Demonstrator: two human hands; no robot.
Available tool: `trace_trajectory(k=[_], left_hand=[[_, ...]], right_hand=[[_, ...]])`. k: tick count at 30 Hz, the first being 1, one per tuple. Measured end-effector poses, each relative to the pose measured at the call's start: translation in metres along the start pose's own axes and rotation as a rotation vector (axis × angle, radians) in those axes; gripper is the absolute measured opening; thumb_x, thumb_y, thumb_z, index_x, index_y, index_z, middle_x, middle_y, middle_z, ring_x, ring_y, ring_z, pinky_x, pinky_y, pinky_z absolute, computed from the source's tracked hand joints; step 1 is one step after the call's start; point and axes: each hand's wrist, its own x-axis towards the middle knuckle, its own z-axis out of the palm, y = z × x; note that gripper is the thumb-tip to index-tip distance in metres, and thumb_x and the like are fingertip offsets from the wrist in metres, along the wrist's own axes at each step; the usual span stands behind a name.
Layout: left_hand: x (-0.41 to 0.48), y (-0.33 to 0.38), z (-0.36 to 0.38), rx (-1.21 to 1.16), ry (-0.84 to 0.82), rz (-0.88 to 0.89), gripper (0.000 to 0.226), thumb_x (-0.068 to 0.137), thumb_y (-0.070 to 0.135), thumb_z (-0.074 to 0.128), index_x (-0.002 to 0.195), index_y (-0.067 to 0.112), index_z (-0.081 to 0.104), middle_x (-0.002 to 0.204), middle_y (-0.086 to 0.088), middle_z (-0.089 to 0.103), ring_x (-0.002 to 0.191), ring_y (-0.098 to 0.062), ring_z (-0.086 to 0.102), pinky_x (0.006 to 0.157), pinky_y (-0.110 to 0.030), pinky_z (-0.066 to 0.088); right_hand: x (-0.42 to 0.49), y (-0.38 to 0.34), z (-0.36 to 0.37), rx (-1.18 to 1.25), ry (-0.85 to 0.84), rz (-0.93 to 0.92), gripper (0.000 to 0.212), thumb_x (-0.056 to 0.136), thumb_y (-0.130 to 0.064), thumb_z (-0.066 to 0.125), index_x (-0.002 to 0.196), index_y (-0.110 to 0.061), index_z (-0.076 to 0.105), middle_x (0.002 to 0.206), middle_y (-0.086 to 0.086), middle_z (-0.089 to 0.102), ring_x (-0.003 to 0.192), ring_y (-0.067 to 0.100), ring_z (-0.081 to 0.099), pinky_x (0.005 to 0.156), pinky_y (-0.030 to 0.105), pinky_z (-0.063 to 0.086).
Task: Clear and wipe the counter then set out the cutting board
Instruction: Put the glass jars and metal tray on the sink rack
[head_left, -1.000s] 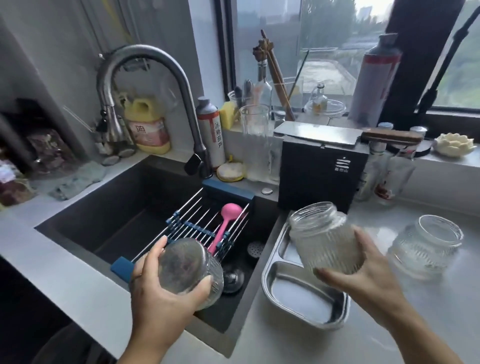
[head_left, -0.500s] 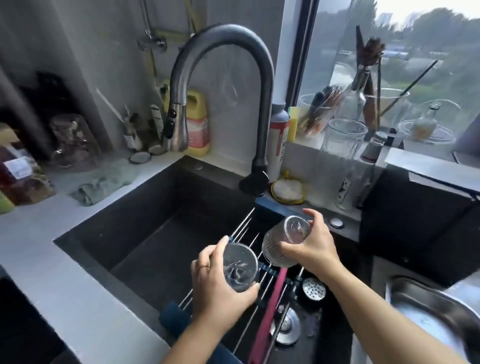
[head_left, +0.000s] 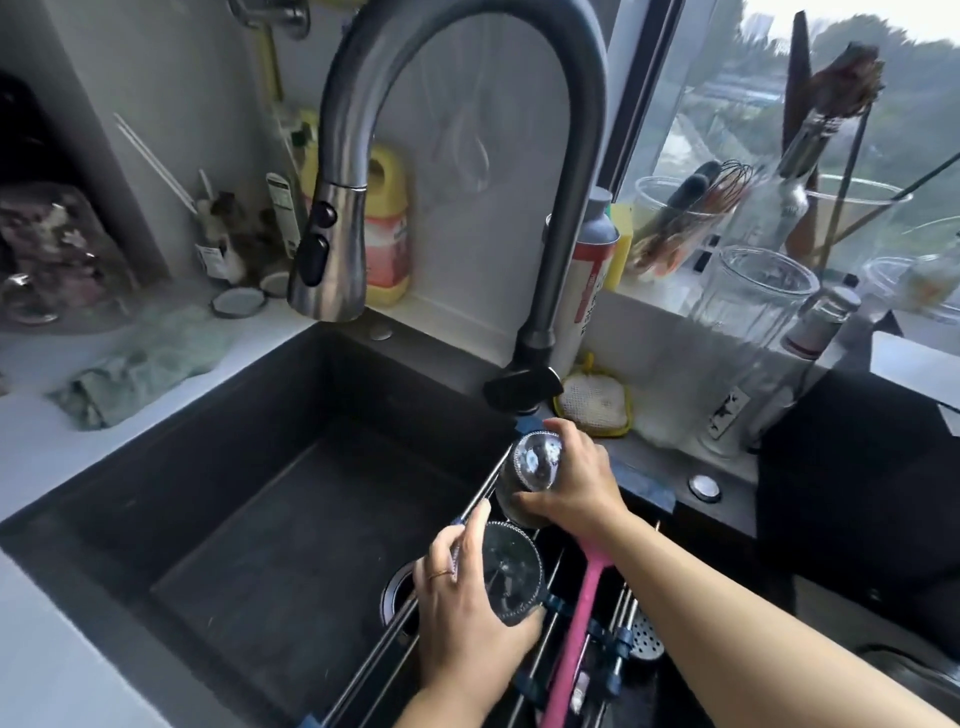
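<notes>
The left hand (head_left: 462, 613) is keeping its grip clamped around one glass jar (head_left: 511, 574), base up, and the right hand (head_left: 576, 480) is gripping a second jar (head_left: 530, 473) the same way, both over the sink rack (head_left: 524, 644) beside a pink spoon (head_left: 576, 629). They are best lowered mouth-down onto the bars, apart from each other, before the fingers are opening. Both forearms are reaching in from the lower right, wrists bent downward. The white surface (head_left: 41, 452) around the sink is waiting; no cutting board is showing.

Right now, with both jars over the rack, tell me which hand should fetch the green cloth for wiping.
Left, probably. The left hand is on the sink's left-hand side, nearer the green cloth lying on the counter left of the sink. The right hand would have to cross over. Either must first release its glass jar.
</notes>
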Motion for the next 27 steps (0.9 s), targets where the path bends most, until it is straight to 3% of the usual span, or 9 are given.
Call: trace_trajectory(k=[6, 11, 13, 15, 17, 22, 24, 25, 27], left_hand=[[0.006, -0.009, 0.01, 0.014, -0.002, 0.056, 0.101, 0.054, 0.037, 0.074, 0.122, 0.061, 0.004, 0.132, 0.006, 0.038, 0.1, -0.006, 0.024, 0.092, -0.027, 0.036], [0.01, -0.009, 0.015, 0.007, 0.006, 0.043, 0.103, 0.056, 0.032, 0.079, 0.123, 0.057, 0.005, 0.142, 0.005, 0.036, 0.124, -0.02, 0.037, 0.098, -0.032, 0.036], [0.014, -0.007, 0.016, -0.024, -0.032, 0.044, 0.109, 0.06, 0.028, 0.081, 0.123, 0.056, -0.004, 0.148, 0.004, 0.029, 0.136, -0.017, 0.027, 0.109, -0.035, 0.031], [0.015, -0.004, 0.018, -0.023, -0.103, 0.042, 0.115, 0.065, 0.03, 0.078, 0.121, 0.053, -0.02, 0.155, 0.003, 0.014, 0.141, -0.01, -0.001, 0.118, -0.035, 0.006], [0.015, -0.001, 0.017, 0.063, -0.123, 0.034, 0.116, 0.068, 0.038, 0.074, 0.118, 0.049, -0.029, 0.157, -0.001, -0.001, 0.135, -0.01, -0.021, 0.115, -0.035, -0.007], [-0.005, 0.013, 0.01, 0.203, -0.115, 0.022, 0.113, 0.064, 0.055, 0.07, 0.119, 0.052, -0.028, 0.148, 0.004, -0.027, 0.127, -0.023, -0.041, 0.114, -0.051, -0.006], [-0.021, 0.026, 0.01, 0.188, -0.094, 0.098, 0.103, 0.065, 0.05, 0.071, 0.133, 0.05, -0.007, 0.152, 0.002, -0.012, 0.14, -0.031, -0.02, 0.113, -0.055, 0.004], [-0.03, 0.034, 0.009, 0.171, -0.077, 0.15, 0.091, 0.064, 0.046, 0.071, 0.138, 0.041, 0.017, 0.154, -0.005, 0.009, 0.142, -0.036, 0.004, 0.11, -0.056, 0.014], [-0.048, 0.052, 0.013, 0.125, -0.047, 0.27, 0.074, 0.056, 0.039, 0.069, 0.125, 0.019, 0.053, 0.135, -0.013, 0.048, 0.125, -0.035, 0.042, 0.097, -0.054, 0.035]], right_hand=[[0.004, 0.008, 0.011, -0.019, -0.035, -0.011, 0.095, 0.057, -0.036, 0.083, 0.136, -0.026, 0.031, 0.14, -0.001, 0.042, 0.128, 0.022, 0.031, 0.106, 0.034, 0.031], [0.001, 0.012, 0.009, 0.058, -0.074, -0.025, 0.098, 0.062, -0.045, 0.08, 0.141, -0.02, 0.027, 0.146, 0.002, 0.036, 0.137, 0.02, 0.024, 0.113, 0.034, 0.026], [-0.002, 0.013, 0.005, 0.108, -0.082, -0.008, 0.092, 0.071, -0.047, 0.073, 0.144, -0.019, 0.023, 0.152, 0.004, 0.028, 0.144, 0.019, 0.012, 0.116, 0.036, 0.018], [-0.008, 0.014, -0.003, 0.146, -0.049, 0.002, 0.081, 0.08, -0.047, 0.063, 0.144, -0.02, 0.022, 0.154, 0.004, 0.024, 0.146, 0.017, 0.005, 0.117, 0.035, 0.015], [-0.018, 0.017, -0.013, 0.159, -0.008, 0.011, 0.074, 0.084, -0.046, 0.058, 0.144, -0.02, 0.023, 0.152, 0.004, 0.029, 0.144, 0.018, 0.013, 0.116, 0.035, 0.018], [-0.076, 0.038, -0.043, 0.199, 0.047, 0.066, 0.052, 0.084, -0.035, 0.061, 0.131, -0.019, 0.046, 0.127, 0.002, 0.059, 0.116, 0.012, 0.055, 0.097, 0.023, 0.041], [-0.107, 0.05, -0.055, 0.242, 0.082, 0.101, 0.04, 0.084, -0.029, 0.064, 0.121, -0.019, 0.055, 0.105, -0.003, 0.068, 0.089, 0.006, 0.064, 0.079, 0.014, 0.047], [-0.123, 0.057, -0.06, 0.276, 0.106, 0.114, 0.034, 0.083, -0.025, 0.065, 0.116, -0.018, 0.059, 0.094, -0.007, 0.069, 0.08, 0.002, 0.065, 0.071, 0.01, 0.048], [-0.155, 0.071, -0.073, 0.324, 0.152, 0.139, 0.024, 0.082, -0.02, 0.067, 0.106, -0.021, 0.063, 0.083, -0.012, 0.069, 0.071, 0.002, 0.066, 0.067, 0.01, 0.049]])
